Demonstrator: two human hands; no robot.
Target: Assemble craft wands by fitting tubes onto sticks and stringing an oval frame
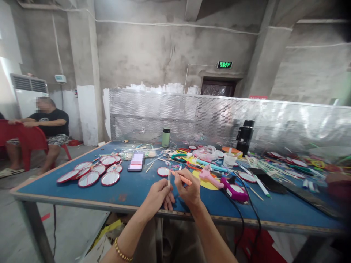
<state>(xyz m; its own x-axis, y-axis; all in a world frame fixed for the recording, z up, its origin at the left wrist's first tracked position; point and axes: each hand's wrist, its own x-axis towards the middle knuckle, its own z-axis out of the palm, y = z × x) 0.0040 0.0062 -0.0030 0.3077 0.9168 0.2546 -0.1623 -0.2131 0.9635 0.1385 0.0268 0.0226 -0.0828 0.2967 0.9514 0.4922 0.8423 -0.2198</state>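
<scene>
My left hand (161,194) is closed on a thin pale strip (169,176) that stands upright near the table's front edge. Just right of it, my right hand (189,186) grips an orange pen (185,179), its tip against or very near the strip. Behind my hands lies a round red-rimmed disc (163,171). A phone (136,162) with a lit screen rests to the left. Several more red-rimmed discs (89,179) are piled at the left of the blue table (123,199).
A pink glue gun (210,176) and a purple device (235,190) with black cables sit to the right. Farther back stand a green bottle (166,137), a white cup (229,160) and a black flask (245,138). A seated person (52,122) is at the far left.
</scene>
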